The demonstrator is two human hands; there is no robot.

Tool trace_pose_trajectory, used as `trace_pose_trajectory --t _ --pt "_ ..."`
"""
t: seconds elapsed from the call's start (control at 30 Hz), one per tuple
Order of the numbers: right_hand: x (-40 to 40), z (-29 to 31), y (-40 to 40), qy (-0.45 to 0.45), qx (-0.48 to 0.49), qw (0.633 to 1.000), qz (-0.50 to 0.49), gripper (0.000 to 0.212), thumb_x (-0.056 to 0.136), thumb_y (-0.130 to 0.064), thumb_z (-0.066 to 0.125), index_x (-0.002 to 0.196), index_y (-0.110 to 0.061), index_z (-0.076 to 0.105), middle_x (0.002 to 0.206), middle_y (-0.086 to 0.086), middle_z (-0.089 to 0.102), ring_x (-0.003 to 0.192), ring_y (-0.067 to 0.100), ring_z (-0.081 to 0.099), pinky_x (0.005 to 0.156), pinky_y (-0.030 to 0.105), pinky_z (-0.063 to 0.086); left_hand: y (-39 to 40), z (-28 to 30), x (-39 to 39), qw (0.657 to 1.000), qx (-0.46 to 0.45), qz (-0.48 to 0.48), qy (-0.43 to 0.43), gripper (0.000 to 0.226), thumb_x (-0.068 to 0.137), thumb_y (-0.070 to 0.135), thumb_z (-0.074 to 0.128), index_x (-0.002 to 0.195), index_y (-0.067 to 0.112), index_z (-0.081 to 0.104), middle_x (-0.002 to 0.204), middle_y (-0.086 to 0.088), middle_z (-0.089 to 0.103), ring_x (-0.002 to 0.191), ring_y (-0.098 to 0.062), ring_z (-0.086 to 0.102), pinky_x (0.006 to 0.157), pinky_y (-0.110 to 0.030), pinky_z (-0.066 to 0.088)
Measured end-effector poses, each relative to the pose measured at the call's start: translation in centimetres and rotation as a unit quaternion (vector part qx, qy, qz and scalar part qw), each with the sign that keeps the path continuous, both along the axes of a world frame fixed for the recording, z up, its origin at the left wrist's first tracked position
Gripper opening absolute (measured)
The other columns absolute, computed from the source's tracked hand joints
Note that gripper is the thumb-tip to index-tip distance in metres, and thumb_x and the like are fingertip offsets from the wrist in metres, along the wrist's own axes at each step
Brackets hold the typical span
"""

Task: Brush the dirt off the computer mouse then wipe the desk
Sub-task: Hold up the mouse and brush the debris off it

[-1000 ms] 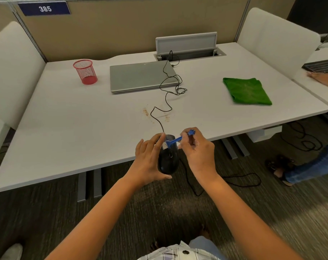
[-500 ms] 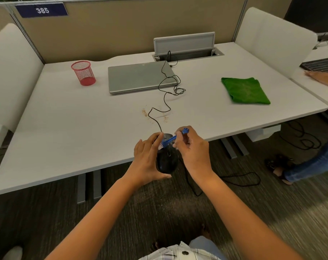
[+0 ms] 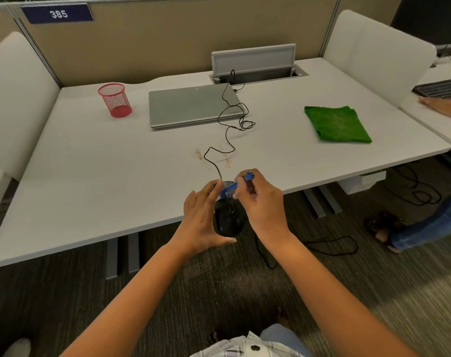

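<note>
My left hand [image 3: 200,217] grips a black wired computer mouse [image 3: 229,220], held just off the front edge of the white desk [image 3: 103,176]. My right hand [image 3: 261,202] pinches a small blue brush [image 3: 233,186] whose head lies on the front of the mouse, by my left fingertips. The mouse's black cable [image 3: 228,140] runs over the desk towards the back. Brown crumbs of dirt [image 3: 199,154] lie on the desk around the cable. A folded green cloth [image 3: 336,124] rests at the right of the desk.
A closed grey laptop [image 3: 193,105] and a red mesh pen cup [image 3: 115,99] stand at the back, before an open cable hatch [image 3: 258,65]. Another person's hand [image 3: 443,105], a keyboard [image 3: 441,88] and a leg are at the right. Loose cables lie on the carpet.
The brush head has slid along the front of the mouse towards my left fingers. Both hands and the mouse stay in about the same spot at the desk's edge.
</note>
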State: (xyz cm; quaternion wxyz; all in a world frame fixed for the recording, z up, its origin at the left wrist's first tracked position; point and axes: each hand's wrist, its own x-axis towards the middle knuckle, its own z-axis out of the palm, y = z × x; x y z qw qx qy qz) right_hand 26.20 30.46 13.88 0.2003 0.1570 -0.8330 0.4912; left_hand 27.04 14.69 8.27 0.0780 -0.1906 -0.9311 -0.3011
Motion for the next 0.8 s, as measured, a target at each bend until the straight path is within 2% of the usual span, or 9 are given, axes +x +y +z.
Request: trace_pose_trajectory --t 0.07,0.23,0.33,0.4,0.53,0.63,0.8 --pt "-0.6 0.2 0.6 0.014 0.009 0.999 -0.03 0.013 0.093 -0.024 0.05 0.096 -0.013 0.056 0.078 -0.004 0.062 0.072 0.009 0.063 0.064 0.009 0.047 0.1 0.0 0.1 1.0 -0.006 -0.004 -0.004 0.128 0.054 0.055 0.08 0.138 0.045 -0.015 0.147 0.011 -0.003 0.134 -0.003 -0.005 0.11 -0.042 -0.004" --pt "-1.4 0.7 1.6 0.014 -0.003 0.997 -0.074 0.016 0.092 -0.029 0.047 0.092 -0.014 0.054 0.075 0.001 0.064 0.072 0.014 0.065 0.062 0.015 0.048 0.1 -0.1 0.3 1.0 -0.002 0.004 -0.016 0.127 0.054 0.058 0.079 0.137 0.048 -0.017 0.145 0.016 -0.006 0.132 0.0 -0.009 0.109 -0.039 -0.007" --pt "-1.0 0.9 0.6 0.01 -0.03 0.999 -0.028 0.014 0.091 -0.033 0.044 0.087 -0.022 0.051 0.067 -0.007 0.059 0.065 0.008 0.063 0.057 0.01 0.046 0.0 0.2 0.2 1.0 0.0 0.008 -0.015 0.128 0.053 0.057 0.079 0.135 0.049 -0.018 0.145 0.015 -0.005 0.132 0.0 -0.009 0.11 -0.04 -0.006" --pt "-0.6 0.6 -0.3 -0.002 -0.02 1.0 0.012 0.008 0.092 -0.028 0.047 0.086 -0.024 0.05 0.066 -0.013 0.055 0.066 0.005 0.061 0.056 0.01 0.046 -0.1 0.4 0.1 1.0 0.003 0.009 -0.006 0.129 0.052 0.055 0.081 0.136 0.048 -0.017 0.146 0.012 -0.002 0.132 -0.003 -0.004 0.11 -0.041 -0.004" --pt "-0.8 0.3 -1.1 -0.017 -0.01 1.0 0.016 0.008 0.092 -0.025 0.051 0.093 -0.018 0.055 0.074 -0.007 0.061 0.069 0.007 0.065 0.062 0.013 0.051 -0.2 0.7 0.2 1.0 -0.001 0.004 0.002 0.129 0.052 0.053 0.082 0.137 0.048 -0.016 0.146 0.01 0.002 0.134 -0.009 0.0 0.11 -0.043 -0.002" --pt "-1.6 0.8 -0.8 0.002 -0.007 1.0 0.003 0.014 0.092 -0.027 0.049 0.096 -0.015 0.056 0.075 -0.005 0.062 0.071 0.01 0.066 0.063 0.01 0.049 -0.4 0.7 0.3 1.0 -0.003 0.005 0.001 0.129 0.053 0.054 0.081 0.137 0.047 -0.016 0.145 0.011 0.0 0.133 -0.004 -0.005 0.11 -0.042 -0.004" --pt "-2.5 1.1 0.4 -0.004 0.008 0.999 -0.037 0.014 0.093 -0.024 0.05 0.094 -0.011 0.056 0.077 0.003 0.066 0.072 0.015 0.067 0.067 0.022 0.053 -0.5 0.4 0.4 1.0 -0.006 0.007 -0.012 0.126 0.053 0.059 0.078 0.137 0.048 -0.016 0.15 0.01 0.002 0.13 0.004 -0.012 0.108 -0.037 -0.009"
